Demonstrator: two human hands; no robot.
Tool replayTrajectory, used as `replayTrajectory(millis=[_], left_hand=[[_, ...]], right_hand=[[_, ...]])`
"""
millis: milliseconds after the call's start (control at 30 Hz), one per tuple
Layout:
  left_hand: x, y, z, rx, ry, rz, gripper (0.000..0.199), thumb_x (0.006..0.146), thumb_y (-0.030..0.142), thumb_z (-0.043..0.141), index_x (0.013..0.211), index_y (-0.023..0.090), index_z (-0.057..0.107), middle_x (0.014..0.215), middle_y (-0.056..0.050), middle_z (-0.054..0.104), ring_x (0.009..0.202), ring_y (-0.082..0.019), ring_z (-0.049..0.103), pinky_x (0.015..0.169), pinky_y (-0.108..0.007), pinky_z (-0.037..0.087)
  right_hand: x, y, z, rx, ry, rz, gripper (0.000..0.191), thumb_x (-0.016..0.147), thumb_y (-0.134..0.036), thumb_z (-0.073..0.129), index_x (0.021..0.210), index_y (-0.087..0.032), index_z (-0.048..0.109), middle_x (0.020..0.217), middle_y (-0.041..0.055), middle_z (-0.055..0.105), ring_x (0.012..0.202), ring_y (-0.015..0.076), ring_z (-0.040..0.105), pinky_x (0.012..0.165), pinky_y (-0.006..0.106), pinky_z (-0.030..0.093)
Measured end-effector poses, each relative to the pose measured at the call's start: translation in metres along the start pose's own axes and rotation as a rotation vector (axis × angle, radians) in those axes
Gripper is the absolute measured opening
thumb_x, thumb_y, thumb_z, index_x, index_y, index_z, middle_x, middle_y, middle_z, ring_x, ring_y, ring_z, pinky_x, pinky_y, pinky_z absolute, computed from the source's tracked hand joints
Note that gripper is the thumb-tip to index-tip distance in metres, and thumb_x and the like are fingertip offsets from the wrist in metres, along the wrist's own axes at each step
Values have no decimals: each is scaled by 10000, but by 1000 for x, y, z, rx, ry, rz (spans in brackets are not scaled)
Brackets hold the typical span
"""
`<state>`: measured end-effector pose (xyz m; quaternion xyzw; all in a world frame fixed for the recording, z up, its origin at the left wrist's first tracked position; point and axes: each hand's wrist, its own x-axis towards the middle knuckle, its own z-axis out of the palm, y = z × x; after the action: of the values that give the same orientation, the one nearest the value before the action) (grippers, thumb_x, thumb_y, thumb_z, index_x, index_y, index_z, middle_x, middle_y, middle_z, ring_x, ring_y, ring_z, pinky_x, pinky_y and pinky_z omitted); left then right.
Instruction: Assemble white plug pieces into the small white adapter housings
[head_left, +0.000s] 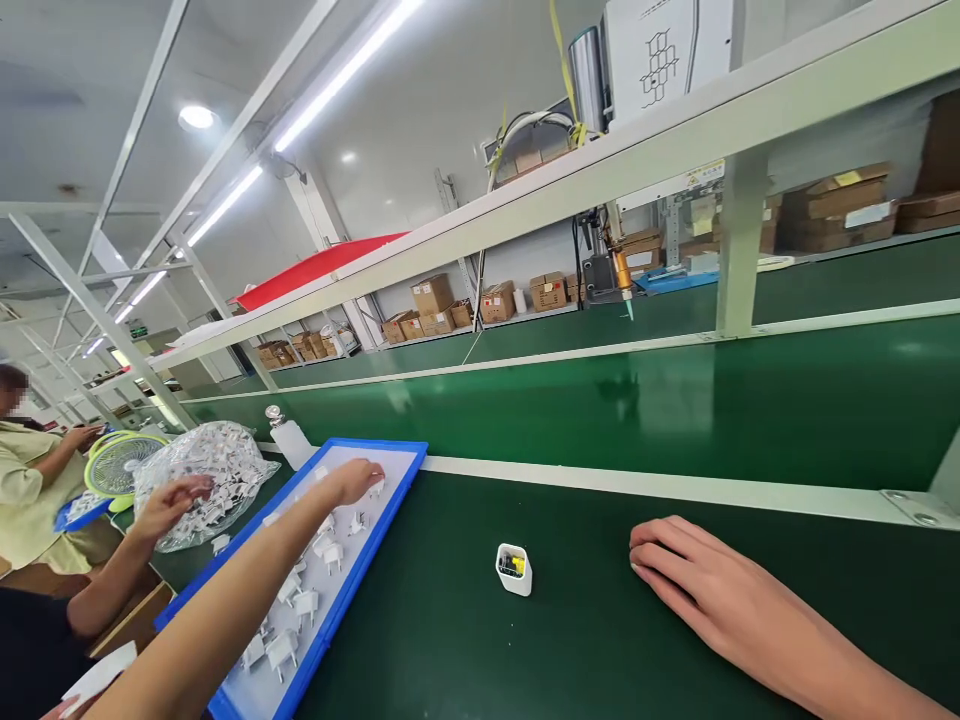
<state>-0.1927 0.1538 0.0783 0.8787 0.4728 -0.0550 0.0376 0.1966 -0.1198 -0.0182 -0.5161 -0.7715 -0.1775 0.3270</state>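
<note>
My left hand (360, 480) reaches over the far right corner of a blue-rimmed tray (379, 541), fingers pinched on a small white plug piece (377, 487). Several white plug pieces with prongs, such as one plug (282, 650), lie scattered in that tray. On the green table (420, 620), right of the tray, stands a white rectangular housing (516, 580), its open top showing black and yellow parts inside. My right hand (694, 575) rests palm down on the table to the right of the housing, holding nothing, fingers slightly bent and partly apart.
A co-worker's hand (172, 505) is left of the tray, near a clear bag of white parts (217, 480). A bottle (291, 440) stands behind the tray. A green fan (124, 465) and another person (34, 490) are further left. A pale rail (600, 487) crosses behind the table.
</note>
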Motion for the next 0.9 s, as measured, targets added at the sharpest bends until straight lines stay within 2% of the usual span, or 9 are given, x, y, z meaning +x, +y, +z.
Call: replayTrajectory(millis=[100,200,367,467,533,633,733,800,900], left_hand=[[3,-2,12,-55,14,-56,296,1028,376,605,1115,94,622,1033,-75,617,912,-171,624,839,-333,572],[9,22,10,-157,93,-39,316,1055,393,543,1007,89,611,873,-40,601,783,-142,601,788,-304,545],[-7,107,5,-440,160,217,385,1071,415,317,921,161,564,865,-22,620,817,-153,581,797,-246,453],[-33,164,27,-582,156,340,473,1042,531,251,921,174,536,929,-28,617,870,-158,564,777,-226,434],[-47,194,49,-642,148,365,518,1036,562,207,892,171,515,874,-30,597,810,-151,546,724,-222,417],[-54,230,76,-693,146,372,511,1042,547,207,836,172,486,760,-15,555,699,-139,506,660,-225,375],[-50,266,89,-742,150,400,480,1051,507,215,826,177,481,753,-17,567,679,-143,505,656,-236,365],[-47,289,94,-783,163,410,457,1046,484,228,846,180,502,793,-30,594,694,-155,527,659,-247,371],[-48,308,104,-787,238,391,413,1031,452,261,955,197,577,898,-39,639,756,-175,595,686,-257,418]], right_hand=[[0,-5,-6,22,-74,-25,474,1122,-277,264,906,-180,674,983,89,597,882,202,596,716,300,503],[0,-10,-10,28,-108,-2,449,1112,-237,262,903,-160,652,975,93,582,885,212,578,750,330,496],[-3,-14,-10,73,-158,50,374,1096,-203,292,932,-145,624,1006,93,569,905,225,553,784,367,481],[-4,-15,-11,101,-171,64,322,1080,-177,323,929,-149,606,1002,84,563,899,226,539,783,373,471],[-4,-17,-12,132,-159,68,290,1067,-161,345,912,-149,590,988,80,561,885,226,528,773,376,463],[-5,-19,-13,203,-117,80,246,1046,-146,374,907,-149,576,962,81,568,873,236,519,764,388,452],[-7,-22,-12,236,-85,123,197,991,-118,408,1086,-149,579,1032,100,589,933,256,531,817,416,464],[-9,-24,-12,234,-81,170,339,895,-77,444,1219,-129,530,1112,118,591,1008,259,540,896,421,474],[-12,-31,-14,182,-98,273,471,761,-80,522,1231,-109,502,1119,113,602,1033,242,562,949,367,490]])
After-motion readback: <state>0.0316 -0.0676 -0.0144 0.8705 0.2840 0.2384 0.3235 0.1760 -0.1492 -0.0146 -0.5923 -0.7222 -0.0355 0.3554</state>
